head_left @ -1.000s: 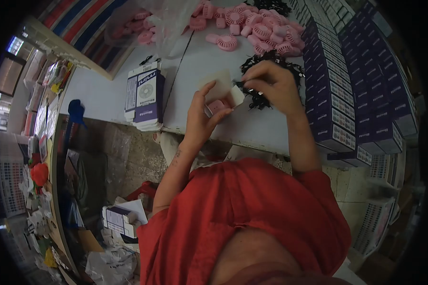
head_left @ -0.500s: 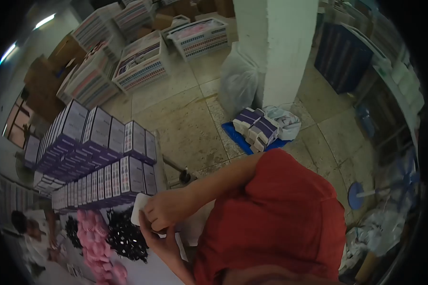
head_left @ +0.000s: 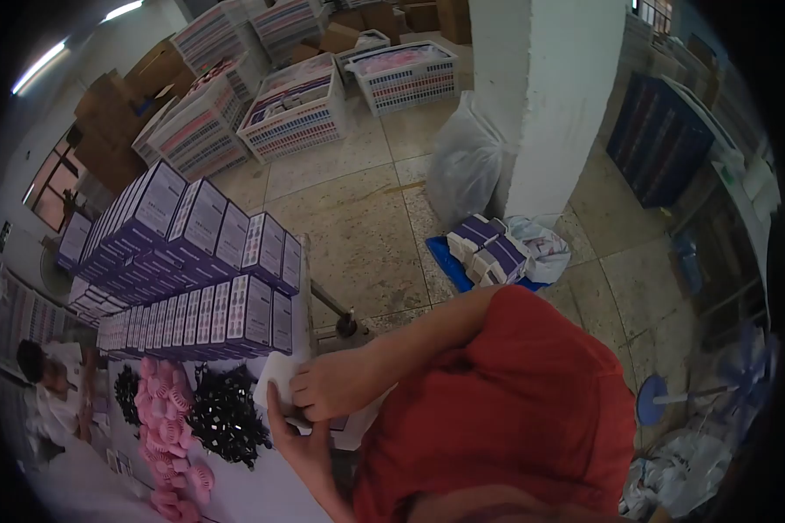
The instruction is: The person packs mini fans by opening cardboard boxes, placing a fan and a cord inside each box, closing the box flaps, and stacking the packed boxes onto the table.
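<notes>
A small white box (head_left: 276, 376) is held low at the left of my body by my left hand (head_left: 301, 443), with a finger along its side. Over the box, my right hand (head_left: 330, 383) has its fingers curled at the near side; what they grip is hidden. Just left of the hands lies a heap of small black pieces (head_left: 231, 411). Beside that heap are piled pink mini fans (head_left: 167, 423). Rows of purple and white boxes (head_left: 209, 324) stand on the table beyond both heaps.
Another person (head_left: 57, 383) is at the far left. White crates (head_left: 296, 118) and cardboard boxes stand at the back. A white pillar (head_left: 554, 105), a plastic bag (head_left: 462, 161) and purple cartons on blue sheeting (head_left: 488, 248) are on the floor side. A blue fan (head_left: 652, 399) stands right.
The view has swung from the table to the right, showing the floor and crates. My right hand has moved from the black heap to the white box in my left hand.
</notes>
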The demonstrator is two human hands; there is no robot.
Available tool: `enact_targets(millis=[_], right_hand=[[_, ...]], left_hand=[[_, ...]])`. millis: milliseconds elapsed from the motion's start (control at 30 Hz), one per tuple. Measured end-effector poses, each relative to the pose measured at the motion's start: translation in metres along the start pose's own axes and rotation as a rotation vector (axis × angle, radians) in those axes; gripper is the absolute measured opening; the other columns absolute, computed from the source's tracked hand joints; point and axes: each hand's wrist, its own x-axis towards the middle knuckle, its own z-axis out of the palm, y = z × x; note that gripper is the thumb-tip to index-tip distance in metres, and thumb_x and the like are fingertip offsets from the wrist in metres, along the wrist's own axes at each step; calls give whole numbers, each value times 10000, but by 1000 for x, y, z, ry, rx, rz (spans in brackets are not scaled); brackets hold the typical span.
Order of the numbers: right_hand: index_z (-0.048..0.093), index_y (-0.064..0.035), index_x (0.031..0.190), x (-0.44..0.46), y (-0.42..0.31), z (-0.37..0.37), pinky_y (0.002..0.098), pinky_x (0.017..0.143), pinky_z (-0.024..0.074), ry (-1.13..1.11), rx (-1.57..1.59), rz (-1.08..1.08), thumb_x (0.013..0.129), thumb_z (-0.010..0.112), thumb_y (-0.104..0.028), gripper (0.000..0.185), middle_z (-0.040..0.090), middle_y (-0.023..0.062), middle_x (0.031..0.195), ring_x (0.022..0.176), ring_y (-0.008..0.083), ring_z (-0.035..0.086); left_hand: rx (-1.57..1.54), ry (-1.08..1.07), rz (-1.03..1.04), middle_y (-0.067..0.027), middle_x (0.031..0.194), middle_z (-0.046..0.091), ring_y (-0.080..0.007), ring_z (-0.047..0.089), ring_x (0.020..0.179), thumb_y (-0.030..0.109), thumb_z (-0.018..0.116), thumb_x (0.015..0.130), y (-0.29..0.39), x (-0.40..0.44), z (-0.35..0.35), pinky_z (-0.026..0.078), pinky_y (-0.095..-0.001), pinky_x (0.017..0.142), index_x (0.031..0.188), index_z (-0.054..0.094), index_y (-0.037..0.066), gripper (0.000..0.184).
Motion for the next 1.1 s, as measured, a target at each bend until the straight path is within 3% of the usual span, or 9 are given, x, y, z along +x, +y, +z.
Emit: enact_targets(millis=[167,367,433,533,600,633,733,900,1100], right_hand=[[658,-132,844,49,6,35,372,801,412,31,128,-218,755,612,-224,136,598,14,876,875,217,542],[674,-141,852,104,-4,92,447,902,377,187,353,-392,758,613,-225,140,592,15,819,907,233,534],[677,-140,840,112,-11,116,461,926,372,277,404,-393,764,610,-225,133,591,25,817,929,242,534],[699,-182,892,117,-19,148,465,922,357,286,467,-408,805,600,-231,141,621,16,852,1005,259,512],[665,-107,802,119,-24,155,494,929,385,411,638,-391,775,595,-226,140,591,56,806,936,284,527],[665,-107,802,119,-25,157,494,929,385,408,642,-390,775,595,-226,140,591,56,806,936,284,527],[634,-87,742,119,-29,146,487,911,396,315,640,-382,765,587,-220,143,592,66,799,916,285,524],[633,-122,690,120,-37,144,444,887,379,322,461,-354,758,592,-218,125,606,51,804,927,263,515],[630,-104,671,122,-43,139,478,950,371,256,397,-356,751,593,-225,149,616,73,832,968,276,526]], left_hand=[[-45,204,-145,-124,1289,544,-194,538,1093,-42,755,661,-16,-19,-33,431,-328,965,1427,399,35,848],[292,402,-147,-125,1283,535,-228,542,1106,22,735,718,-33,-48,-70,425,-353,982,1454,364,48,824],[154,463,-387,-135,1304,516,-243,540,1115,56,705,771,-3,-48,-69,420,-360,997,1464,336,50,785],[127,500,-369,-147,1302,507,-257,535,1126,101,638,866,-28,-63,-77,434,-365,990,1478,290,63,705],[-93,540,-338,-157,1296,503,-261,537,1125,158,587,917,-51,-74,-77,444,-362,981,1478,276,71,647],[-310,574,-301,-167,1290,499,-266,539,1124,215,537,968,-61,-78,-75,453,-360,971,1477,263,78,595],[-150,707,-246,-187,1268,501,-262,552,1108,329,425,1020,-66,-76,-61,482,-351,930,1465,262,91,530],[-71,759,-291,-190,1268,500,-262,556,1100,357,409,1021,-72,-76,-59,490,-348,916,1455,273,89,528],[-44,846,-342,-188,1271,496,-262,558,1087,383,391,1024,-66,-79,-55,502,-349,892,1442,291,85,523]])
